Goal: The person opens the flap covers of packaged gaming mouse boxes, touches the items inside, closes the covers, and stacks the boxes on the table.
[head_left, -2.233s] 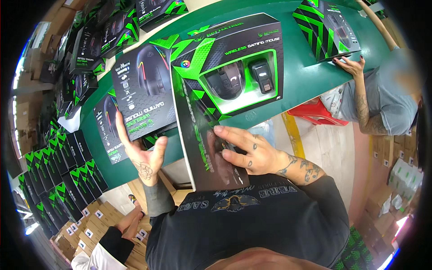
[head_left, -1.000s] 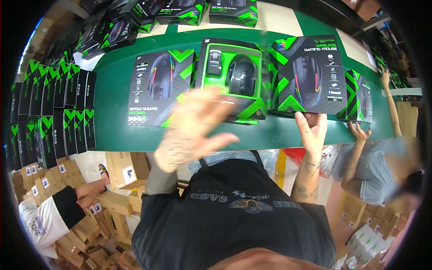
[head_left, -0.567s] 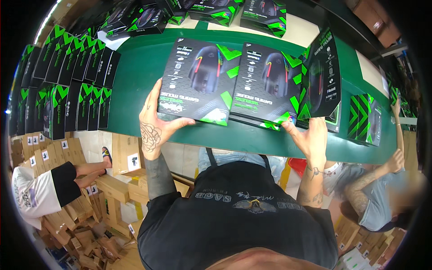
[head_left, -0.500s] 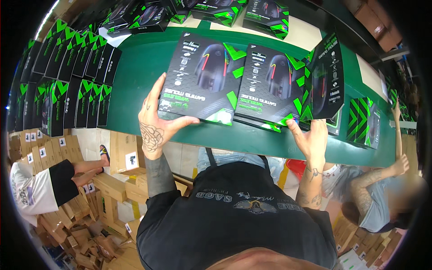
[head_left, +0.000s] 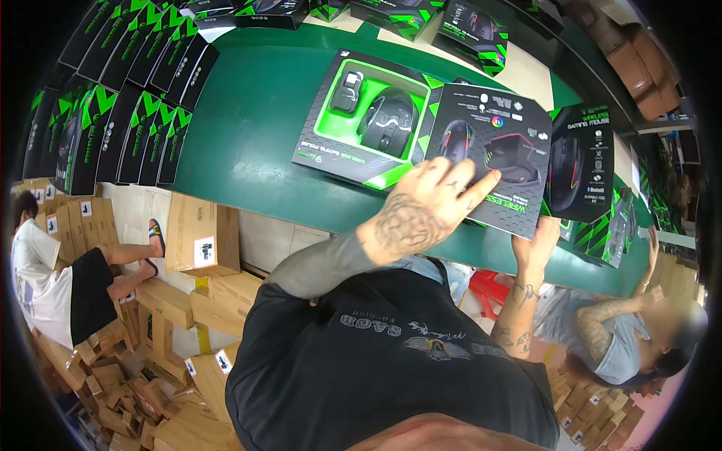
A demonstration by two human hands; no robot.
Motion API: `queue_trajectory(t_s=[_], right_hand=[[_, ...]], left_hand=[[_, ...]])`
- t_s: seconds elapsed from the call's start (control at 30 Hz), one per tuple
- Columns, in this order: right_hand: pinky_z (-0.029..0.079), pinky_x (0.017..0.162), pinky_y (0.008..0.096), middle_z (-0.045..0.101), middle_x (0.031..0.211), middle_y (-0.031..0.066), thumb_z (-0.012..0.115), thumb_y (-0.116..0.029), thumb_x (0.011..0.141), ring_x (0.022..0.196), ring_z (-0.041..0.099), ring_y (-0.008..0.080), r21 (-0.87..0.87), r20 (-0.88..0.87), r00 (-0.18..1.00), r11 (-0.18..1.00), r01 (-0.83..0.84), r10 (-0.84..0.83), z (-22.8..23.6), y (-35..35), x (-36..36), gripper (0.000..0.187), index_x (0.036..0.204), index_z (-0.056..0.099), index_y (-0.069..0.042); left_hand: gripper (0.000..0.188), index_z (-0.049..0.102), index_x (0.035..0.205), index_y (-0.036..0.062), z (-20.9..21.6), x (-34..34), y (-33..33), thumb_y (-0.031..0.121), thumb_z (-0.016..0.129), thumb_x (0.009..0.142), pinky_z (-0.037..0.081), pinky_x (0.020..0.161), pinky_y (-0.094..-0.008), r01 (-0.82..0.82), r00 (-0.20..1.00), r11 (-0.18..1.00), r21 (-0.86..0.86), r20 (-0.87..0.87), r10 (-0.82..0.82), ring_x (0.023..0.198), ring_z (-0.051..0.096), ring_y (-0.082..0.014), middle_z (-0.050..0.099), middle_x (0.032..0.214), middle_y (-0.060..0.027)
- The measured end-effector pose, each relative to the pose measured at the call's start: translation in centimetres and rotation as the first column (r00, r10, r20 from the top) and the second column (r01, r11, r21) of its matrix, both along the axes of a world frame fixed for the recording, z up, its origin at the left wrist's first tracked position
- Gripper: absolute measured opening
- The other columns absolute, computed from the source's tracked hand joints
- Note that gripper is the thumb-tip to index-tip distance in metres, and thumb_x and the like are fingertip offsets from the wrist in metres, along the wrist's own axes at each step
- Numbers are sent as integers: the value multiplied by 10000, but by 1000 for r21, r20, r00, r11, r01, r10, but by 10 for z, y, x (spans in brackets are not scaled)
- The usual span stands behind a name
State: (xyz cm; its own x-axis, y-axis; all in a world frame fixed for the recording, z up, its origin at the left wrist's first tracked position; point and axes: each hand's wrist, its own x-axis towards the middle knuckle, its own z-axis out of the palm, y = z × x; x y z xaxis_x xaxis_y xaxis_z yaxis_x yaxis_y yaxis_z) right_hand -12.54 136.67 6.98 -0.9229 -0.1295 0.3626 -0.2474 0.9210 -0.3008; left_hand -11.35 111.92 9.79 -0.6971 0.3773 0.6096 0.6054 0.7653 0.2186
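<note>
Coming in just off centre toward 2 o'clock with the bare left hand [head_left: 421, 199]: laying loosely spread fingers over the lower edge of a printed black card cover [head_left: 508, 146], seemingly touching, pinching nothing visible. Across to 3 o'clock, holding the bare right hand [head_left: 538, 239] up under the bottom of that cover and a tall black-and-green printed card panel [head_left: 583, 161]; hiding the fingertips there, so cannot tell about that grip.

Up to 12 o'clock, onto a flat black-and-green cardboard box [head_left: 320, 149], resting on the dark green counter [head_left: 248, 120]. Baring a bright green window [head_left: 368, 94], with a black computer mouse [head_left: 391, 124] and a small black USB receiver [head_left: 347, 92] seated inside. How far along? Partway, judging by the layout: done with placing mouse and receiver, apparently; leaving the cover swung out toward 3 o'clock, not closed over the window.

Farther now! Spotting a co-worker in a grey-blue top [head_left: 620, 349] at 4 o'clock, brown cardboard cartons [head_left: 162, 304] at 8, upright black boxes with green chevrons [head_left: 86, 143] at 10, and farthest, more black-and-green boxes [head_left: 470, 34] toward 1.
</note>
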Motion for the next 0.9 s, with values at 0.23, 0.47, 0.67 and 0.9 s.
queue_trajectory(t_s=[0.23,0.47,0.67,0.9], right_hand=[[465,733,444,641,871,190,604,-138,781,825,597,397,8,-131,991,1000,-21,22,-2,-2,-5,206,945,630,-16],[488,696,431,647,835,178,595,-132,793,763,620,384,28,-154,987,999,-44,48,4,-10,-6,193,949,629,-23],[442,809,430,619,948,207,548,-202,877,880,586,386,-87,123,992,996,29,-18,20,-15,-5,252,1021,606,-4],[463,607,424,641,724,176,550,-226,905,646,613,366,-78,-13,999,996,45,-46,7,-7,-7,253,837,648,-2]], left_hand=[[486,531,1178,-51,32,-18,24,145,561,734,484,629,-290,115,993,987,-109,37,-111,834,518,-187,512,932,-65],[461,560,1108,-81,30,-21,30,139,564,703,486,531,-246,111,993,981,-157,68,-101,812,527,-193,504,961,-92],[549,554,1194,3,26,-8,5,119,585,658,509,602,-265,41,999,991,129,-24,-38,783,567,-189,528,1009,-89],[592,386,1309,-80,-16,12,-135,216,633,860,367,1003,-389,-640,767,624,448,326,553,1179,472,-298,491,1252,-224]])
